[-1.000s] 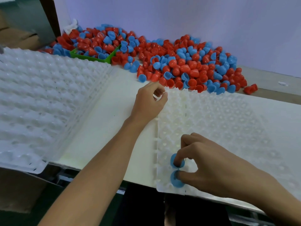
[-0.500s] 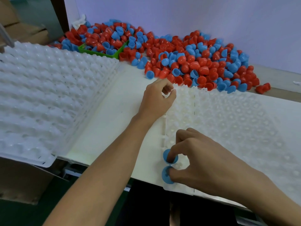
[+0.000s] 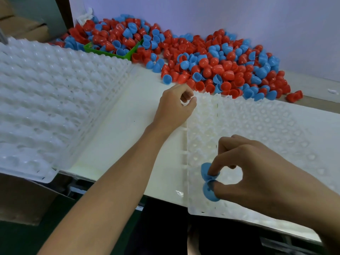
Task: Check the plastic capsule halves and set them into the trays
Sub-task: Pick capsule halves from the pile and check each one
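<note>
A white studded tray (image 3: 261, 129) lies in front of me on the white table. My right hand (image 3: 261, 173) is over its near left corner, fingertips pinching two blue capsule halves (image 3: 208, 183) that sit one behind the other on the tray. My left hand (image 3: 174, 107) grips the tray's far left corner with curled fingers. A big heap of red and blue capsule halves (image 3: 211, 65) lies along the back wall behind the tray.
A second white studded tray stack (image 3: 51, 100) stands at the left, tilted up. A green bin (image 3: 112, 50) full of capsule halves sits at the back left. A bare strip of table (image 3: 128, 137) runs between the two trays. The table's front edge is close to me.
My right hand has shifted slightly over the two blue halves, still pinching them. The left hand keeps its hold on the tray corner. The view has moved a little.
</note>
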